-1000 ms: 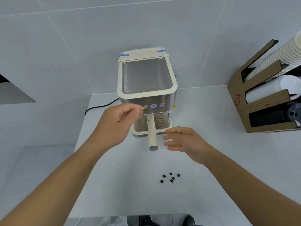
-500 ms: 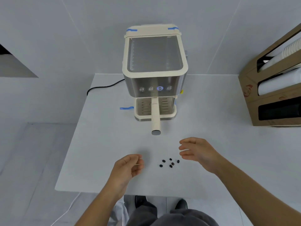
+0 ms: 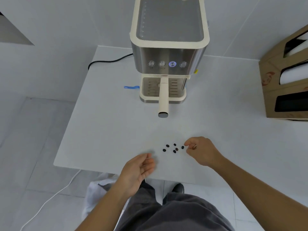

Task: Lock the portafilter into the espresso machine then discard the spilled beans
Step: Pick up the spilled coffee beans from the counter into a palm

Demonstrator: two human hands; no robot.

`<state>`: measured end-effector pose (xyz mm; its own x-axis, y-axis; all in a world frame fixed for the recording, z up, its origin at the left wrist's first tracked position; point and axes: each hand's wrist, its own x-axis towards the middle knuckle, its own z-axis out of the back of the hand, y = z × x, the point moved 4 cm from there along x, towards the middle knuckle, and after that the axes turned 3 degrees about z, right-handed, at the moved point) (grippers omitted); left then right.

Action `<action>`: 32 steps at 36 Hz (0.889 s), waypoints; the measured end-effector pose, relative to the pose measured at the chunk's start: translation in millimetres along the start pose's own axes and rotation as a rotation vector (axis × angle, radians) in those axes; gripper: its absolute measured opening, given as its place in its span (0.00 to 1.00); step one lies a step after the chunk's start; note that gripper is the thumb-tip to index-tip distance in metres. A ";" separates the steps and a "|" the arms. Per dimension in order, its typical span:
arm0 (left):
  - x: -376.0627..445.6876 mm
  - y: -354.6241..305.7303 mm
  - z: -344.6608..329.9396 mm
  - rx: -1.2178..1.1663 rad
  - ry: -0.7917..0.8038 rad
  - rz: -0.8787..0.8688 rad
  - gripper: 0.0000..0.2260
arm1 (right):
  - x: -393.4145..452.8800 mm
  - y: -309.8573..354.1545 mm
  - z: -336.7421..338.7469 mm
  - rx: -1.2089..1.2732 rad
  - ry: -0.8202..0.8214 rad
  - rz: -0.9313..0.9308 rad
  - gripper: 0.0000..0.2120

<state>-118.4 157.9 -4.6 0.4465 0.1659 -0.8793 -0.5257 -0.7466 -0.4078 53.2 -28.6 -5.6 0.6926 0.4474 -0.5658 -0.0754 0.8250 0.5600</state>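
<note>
The cream and steel espresso machine (image 3: 169, 52) stands at the back of the white table (image 3: 103, 127). The portafilter's cream handle (image 3: 163, 99) sticks straight out from under the machine's front, over the drip tray. Several dark coffee beans (image 3: 173, 148) lie loose on the table near its front edge. My right hand (image 3: 202, 151) rests just right of the beans, fingers curled, fingertips touching the rightmost bean. My left hand (image 3: 139, 171) hovers palm-up and cupped at the table's front edge, left of the beans, holding nothing.
A cardboard cup holder (image 3: 286, 77) stands at the table's right. A black power cord (image 3: 108, 61) runs off the back left. Blue tape (image 3: 131, 87) lies left of the machine. A white bag (image 3: 98, 189) sits on the floor below the table edge.
The view tilted down and closer. My left hand dropped from the machine's buttons to the table's front edge and turned palm-up. My right hand moved onto the beans and curled its fingers.
</note>
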 end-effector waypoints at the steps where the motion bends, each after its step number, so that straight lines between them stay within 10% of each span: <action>1: 1.1 2.5 -1.2 0.009 0.004 0.006 0.09 | 0.6 1.2 -2.2 -0.029 0.002 0.008 0.12; 21: 6.2 25.2 -13.3 -0.104 0.020 0.073 0.12 | 11.1 16.8 -11.5 -0.262 0.053 0.105 0.10; 32: 9.2 23.5 -30.3 -0.195 0.083 0.127 0.18 | -19.9 47.2 -24.6 0.040 0.122 0.197 0.09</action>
<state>-104.8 122.4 -14.8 0.4482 0.0153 -0.8938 -0.4350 -0.8698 -0.2330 18.2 9.9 17.2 0.5757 0.6384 -0.5109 -0.1704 0.7048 0.6887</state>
